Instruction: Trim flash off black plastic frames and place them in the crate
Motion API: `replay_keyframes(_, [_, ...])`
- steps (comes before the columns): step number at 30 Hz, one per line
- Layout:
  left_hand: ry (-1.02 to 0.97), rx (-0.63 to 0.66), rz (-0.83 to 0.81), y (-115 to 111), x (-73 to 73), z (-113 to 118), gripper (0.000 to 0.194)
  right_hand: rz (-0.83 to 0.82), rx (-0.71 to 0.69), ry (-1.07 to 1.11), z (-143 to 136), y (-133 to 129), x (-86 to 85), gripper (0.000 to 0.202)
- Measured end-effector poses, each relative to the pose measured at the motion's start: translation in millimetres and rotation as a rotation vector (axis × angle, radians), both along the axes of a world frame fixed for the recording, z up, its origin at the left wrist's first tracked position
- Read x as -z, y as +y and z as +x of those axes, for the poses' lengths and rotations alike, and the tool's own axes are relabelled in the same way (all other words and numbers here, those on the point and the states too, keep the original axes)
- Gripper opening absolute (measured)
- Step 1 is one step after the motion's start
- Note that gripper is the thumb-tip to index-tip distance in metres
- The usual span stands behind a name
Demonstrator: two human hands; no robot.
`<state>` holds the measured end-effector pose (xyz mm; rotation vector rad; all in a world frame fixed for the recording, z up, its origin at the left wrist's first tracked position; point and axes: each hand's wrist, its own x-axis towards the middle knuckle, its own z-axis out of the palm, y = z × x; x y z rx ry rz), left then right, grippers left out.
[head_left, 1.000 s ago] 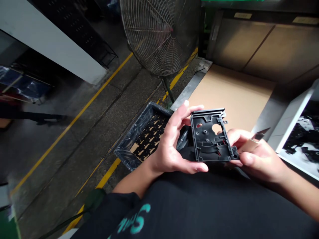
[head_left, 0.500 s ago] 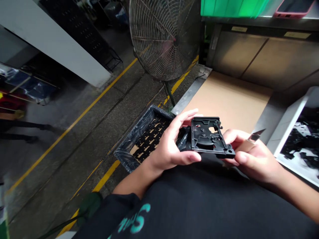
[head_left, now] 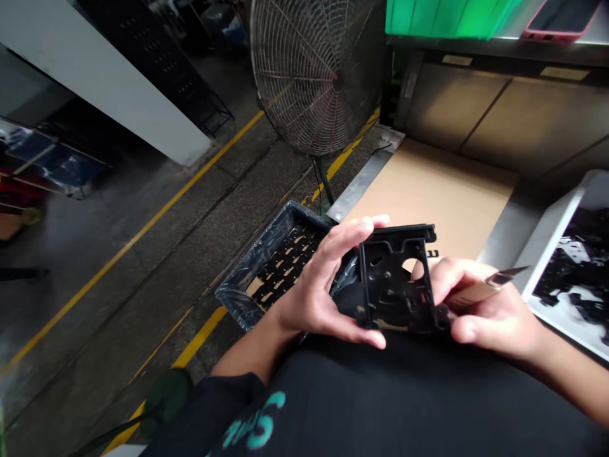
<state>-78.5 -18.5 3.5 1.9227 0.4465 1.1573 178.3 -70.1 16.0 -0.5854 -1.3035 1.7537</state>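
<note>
A black plastic frame part (head_left: 392, 279), flat with cut-outs and raised rims, is held up in front of my body. My left hand (head_left: 323, 285) grips its left side, thumb at the lower edge and fingers along the top. At the right edge, my right hand (head_left: 485, 304) pinches the same part. A knife (head_left: 495, 282) with a pointed metal blade and a tan handle also lies in my right hand, its tip pointing right. Some of the right fingers are hidden behind the part.
A lined crate (head_left: 238, 273) of black parts on cardboard stands at left, near a large fan (head_left: 318, 76). Brown cardboard (head_left: 442, 184) covers the bench. A white bin (head_left: 552, 235) of black parts is at right; a green bin (head_left: 442, 19) and a phone (head_left: 564, 16) sit above.
The black plastic frame part has been tilted so that its face stands more upright and looks different. Both hands keep hold, and the knife has shifted slightly right and down.
</note>
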Motion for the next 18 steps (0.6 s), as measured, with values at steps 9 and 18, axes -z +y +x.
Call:
replay_keyframes(9, [-0.018,-0.071,0.06,-5,0.0,-2,0.125,0.028,0.017,-0.014,-3,1,-1.5,0.021])
replay_keyframes(18, [0.025,-0.149,0.057,-3,7.4,-12,0.129,0.069,0.101,-0.106,-8,-3,3.4,0.027])
